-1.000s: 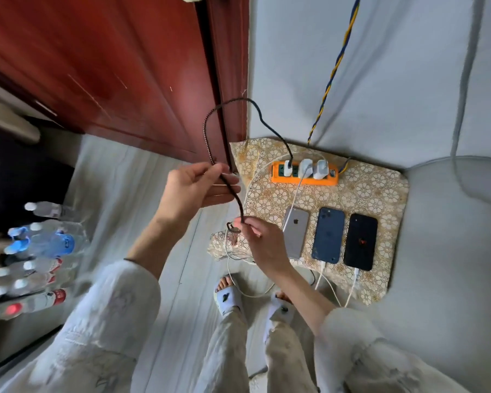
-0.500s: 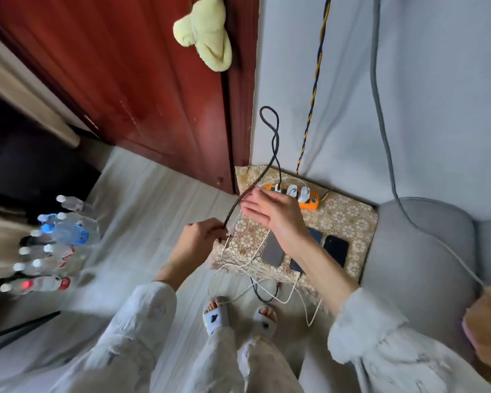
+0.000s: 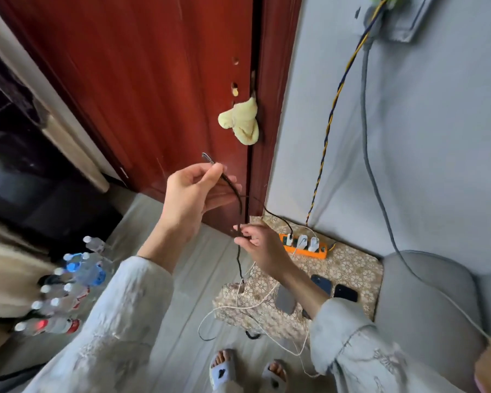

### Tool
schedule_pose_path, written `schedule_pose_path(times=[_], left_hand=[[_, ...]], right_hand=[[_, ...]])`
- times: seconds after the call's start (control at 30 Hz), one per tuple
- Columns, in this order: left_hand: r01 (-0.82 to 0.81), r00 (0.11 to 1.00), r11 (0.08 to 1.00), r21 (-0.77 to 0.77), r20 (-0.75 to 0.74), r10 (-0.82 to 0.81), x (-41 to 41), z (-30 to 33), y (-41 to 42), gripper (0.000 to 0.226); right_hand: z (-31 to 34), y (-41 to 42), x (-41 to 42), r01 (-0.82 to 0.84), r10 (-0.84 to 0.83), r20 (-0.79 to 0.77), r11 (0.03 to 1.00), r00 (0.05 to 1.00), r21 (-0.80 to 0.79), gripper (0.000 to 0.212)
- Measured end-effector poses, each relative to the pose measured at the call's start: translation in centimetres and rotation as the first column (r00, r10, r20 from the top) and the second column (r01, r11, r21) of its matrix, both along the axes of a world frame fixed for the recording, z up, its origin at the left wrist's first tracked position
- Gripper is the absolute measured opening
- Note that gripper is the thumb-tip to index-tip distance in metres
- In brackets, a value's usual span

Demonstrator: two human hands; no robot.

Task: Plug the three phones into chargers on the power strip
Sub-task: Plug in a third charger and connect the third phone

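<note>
An orange power strip (image 3: pixel 321 252) lies on a patterned cushion (image 3: pixel 349 268) by the wall, with three white chargers (image 3: pixel 302 241) in it. Below it lie a grey phone (image 3: pixel 285 300), a blue phone (image 3: pixel 322 283) and a black phone (image 3: pixel 345 293), partly hidden by my right forearm. My left hand (image 3: pixel 190 194) is raised in front of the door, pinching the free end of a black braided cable (image 3: pixel 233 188). My right hand (image 3: pixel 262 245) pinches the same cable lower down, just left of the strip. White cables (image 3: pixel 267 304) trail off the cushion onto the floor.
A red-brown door (image 3: pixel 153 80) with a yellow cloth (image 3: pixel 243 121) at its edge stands behind my hands. Several water bottles (image 3: pixel 68 290) lie on the floor at left. A grey sofa (image 3: pixel 425 302) borders the cushion at right. A twisted blue-yellow cord (image 3: pixel 332 117) runs up the wall.
My left hand has risen from near the floor to in front of the door, carrying the black cable end. My right hand left the strip and now pinches the cable.
</note>
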State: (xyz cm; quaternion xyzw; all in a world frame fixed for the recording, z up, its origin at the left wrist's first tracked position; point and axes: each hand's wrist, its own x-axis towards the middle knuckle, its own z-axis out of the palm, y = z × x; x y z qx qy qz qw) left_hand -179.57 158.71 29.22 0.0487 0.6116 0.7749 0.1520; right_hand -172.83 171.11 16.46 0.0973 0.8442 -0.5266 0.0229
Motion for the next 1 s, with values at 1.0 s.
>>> schedule_pose_path(times=[1.0], left_hand=[[0.264,0.965,0.964,0.039,0.003,-0.264,0.0,0.9,3.2,0.017]], right_hand=[[4.8,4.3,2.6,-0.216,0.252,0.223,0.960,0.942,-0.177,0.041]])
